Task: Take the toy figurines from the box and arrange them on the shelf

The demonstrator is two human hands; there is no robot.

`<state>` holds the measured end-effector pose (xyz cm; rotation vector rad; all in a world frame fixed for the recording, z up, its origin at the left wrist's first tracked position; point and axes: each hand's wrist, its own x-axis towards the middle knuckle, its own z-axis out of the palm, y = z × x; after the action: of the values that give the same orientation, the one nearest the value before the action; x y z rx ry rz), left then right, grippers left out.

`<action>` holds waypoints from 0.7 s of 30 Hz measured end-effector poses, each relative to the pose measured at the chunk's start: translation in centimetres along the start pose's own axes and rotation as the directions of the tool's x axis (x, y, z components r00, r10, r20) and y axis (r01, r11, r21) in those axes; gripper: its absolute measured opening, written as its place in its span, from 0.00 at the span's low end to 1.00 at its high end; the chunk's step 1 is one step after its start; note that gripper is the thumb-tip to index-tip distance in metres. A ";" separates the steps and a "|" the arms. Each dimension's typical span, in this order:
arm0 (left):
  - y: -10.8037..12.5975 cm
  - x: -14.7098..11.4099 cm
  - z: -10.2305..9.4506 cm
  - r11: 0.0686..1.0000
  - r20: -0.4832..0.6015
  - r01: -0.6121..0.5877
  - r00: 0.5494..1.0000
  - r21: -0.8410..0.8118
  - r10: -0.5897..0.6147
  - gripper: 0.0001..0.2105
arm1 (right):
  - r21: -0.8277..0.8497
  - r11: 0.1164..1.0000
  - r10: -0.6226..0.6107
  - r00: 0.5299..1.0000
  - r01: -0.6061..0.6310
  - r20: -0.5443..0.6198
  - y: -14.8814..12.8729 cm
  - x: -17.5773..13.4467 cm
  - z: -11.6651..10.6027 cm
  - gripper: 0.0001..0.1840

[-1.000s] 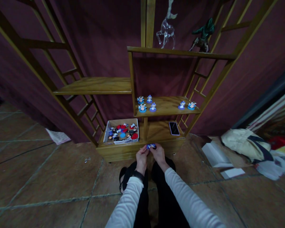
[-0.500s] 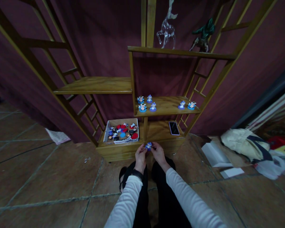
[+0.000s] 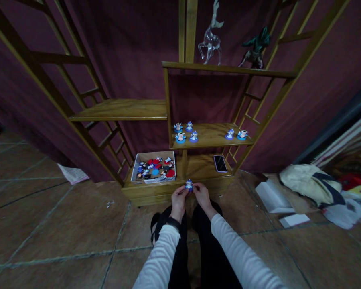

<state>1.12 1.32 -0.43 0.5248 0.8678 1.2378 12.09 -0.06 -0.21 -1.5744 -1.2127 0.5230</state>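
Between my two hands is a small purple-and-white figurine (image 3: 189, 185) on a purple base, held upright in front of the lowest shelf. The fingers of my left hand (image 3: 178, 199) pinch it from the left. From the other side, the fingers of my right hand (image 3: 201, 195) grip it too. Several similar figurines stand on the middle shelf (image 3: 212, 134): a group at its left end, with a purple one (image 3: 193, 137) and a blue-based one (image 3: 180, 137), and a pair at its right. An open cardboard box (image 3: 133, 173) with several loose figurines and bases sits at lower left.
A phone (image 3: 220, 163) lies on the lowest shelf. Above, a clear glass deer (image 3: 211, 42) and a dark green statue (image 3: 256, 48) stand on the upper shelf. White boxes (image 3: 274, 196), a cloth bag (image 3: 311, 182) and a plastic bag (image 3: 343, 212) are on the floor at right.
The figurine has been turned more upright and raised slightly between my fingers. My hands stay in nearly the same place, and the view has shifted a little.
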 end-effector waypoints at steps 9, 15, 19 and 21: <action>-0.1 -0.2 0.0 0.999 0.030 -0.022 0.999 0.048 0.021 0.17 | 0.046 0.999 0.023 1.000 -0.022 -0.004 0.3 0.0 0.0 0.09; -0.1 -0.2 -0.1 0.996 0.038 -0.053 0.998 0.071 0.050 0.16 | 0.114 0.993 0.015 0.998 -0.021 0.054 0.7 0.0 0.5 0.11; 0.0 0.0 -0.1 0.994 0.023 -0.079 0.997 0.082 0.077 0.17 | 0.170 0.985 -0.005 0.995 -0.012 0.097 1.1 0.2 0.7 0.12; 0.1 0.0 -0.1 0.994 0.039 -0.066 0.997 0.088 0.062 0.16 | 0.185 0.983 -0.008 0.993 -0.014 0.117 1.3 0.4 0.7 0.12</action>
<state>1.00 1.29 -0.41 0.6494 0.8849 1.2482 12.21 0.67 -1.55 -1.4035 -1.2125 0.7188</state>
